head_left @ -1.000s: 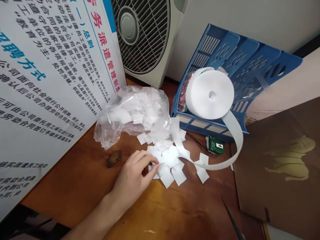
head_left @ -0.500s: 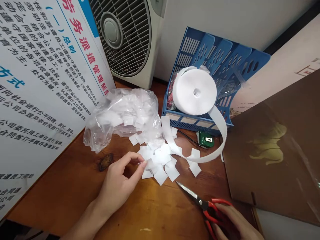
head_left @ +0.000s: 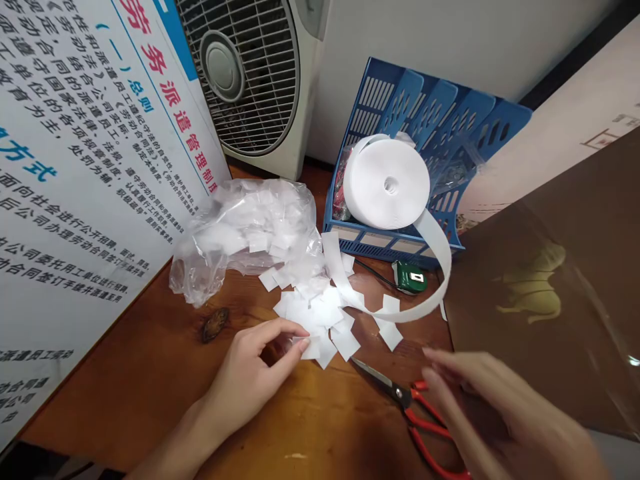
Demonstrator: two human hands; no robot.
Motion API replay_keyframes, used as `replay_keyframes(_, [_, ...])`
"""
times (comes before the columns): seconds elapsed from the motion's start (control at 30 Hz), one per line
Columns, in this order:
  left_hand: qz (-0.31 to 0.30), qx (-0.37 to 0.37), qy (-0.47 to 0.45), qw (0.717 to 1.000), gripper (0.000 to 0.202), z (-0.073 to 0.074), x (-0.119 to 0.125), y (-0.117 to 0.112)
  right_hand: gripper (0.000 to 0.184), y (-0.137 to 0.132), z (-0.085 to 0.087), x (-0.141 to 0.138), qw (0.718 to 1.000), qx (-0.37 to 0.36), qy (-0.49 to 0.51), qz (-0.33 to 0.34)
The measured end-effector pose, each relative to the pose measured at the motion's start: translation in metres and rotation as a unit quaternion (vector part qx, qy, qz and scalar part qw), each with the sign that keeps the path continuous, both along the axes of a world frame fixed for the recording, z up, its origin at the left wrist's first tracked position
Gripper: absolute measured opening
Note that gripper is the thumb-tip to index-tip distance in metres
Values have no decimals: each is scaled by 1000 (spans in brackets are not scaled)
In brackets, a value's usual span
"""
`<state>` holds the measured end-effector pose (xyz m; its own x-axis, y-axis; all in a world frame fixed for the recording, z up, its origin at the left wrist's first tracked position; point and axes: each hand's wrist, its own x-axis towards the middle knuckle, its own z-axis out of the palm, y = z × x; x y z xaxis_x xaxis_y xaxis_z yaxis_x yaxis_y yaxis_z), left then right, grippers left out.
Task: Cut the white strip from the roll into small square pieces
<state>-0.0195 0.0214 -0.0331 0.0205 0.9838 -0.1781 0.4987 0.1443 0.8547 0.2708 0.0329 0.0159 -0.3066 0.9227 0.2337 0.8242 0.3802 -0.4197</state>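
My left hand [head_left: 253,373] rests on the wooden table [head_left: 150,373], thumb and forefinger pinching a white square at the near edge of a pile of cut white pieces [head_left: 320,313]. Blurred with spread fingers, my right hand [head_left: 500,413] hovers above red-handled scissors [head_left: 410,407] that lie on the table; it holds nothing. A white tape roll [head_left: 386,183] leans in a blue file rack [head_left: 435,120], its loose strip [head_left: 440,280] curling down to the pile.
A clear plastic bag [head_left: 245,230] of white pieces lies behind the pile. A printed board [head_left: 75,153] leans at the left, a fan [head_left: 250,73] stands at the back, a brown board [head_left: 550,287] at the right. A green tape measure [head_left: 410,278] sits by the rack.
My right hand came in with the scissors, laid them on the table and lifted off them with fingers spread. My left hand stayed at the pile, pinching a piece.
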Motion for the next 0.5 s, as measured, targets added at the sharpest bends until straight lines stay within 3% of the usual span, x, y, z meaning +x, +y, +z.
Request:
replay_keyframes(0.1, [-17,18,12,1000,10,0,2,-2,26,54,15,-59,998,-10,-12,-62])
replay_keyframes(0.17, [-24,28,14,999,10,0,3,-3,27,92,2,-91,978,-161,-89,-101])
replay_keyframes(0.27, [-28,33,16,999,10,0,4,-4,22,135,-33,-117,965,-211,-109,-115])
replay_keyframes(0.4, [-40,31,10,999,11,2,5,-6,18,151,-64,-124,966,-215,-66,-131])
replay_keyframes(0.5, [-42,25,0,999,11,3,4,-7,16,146,-59,-117,971,-193,-1,-141])
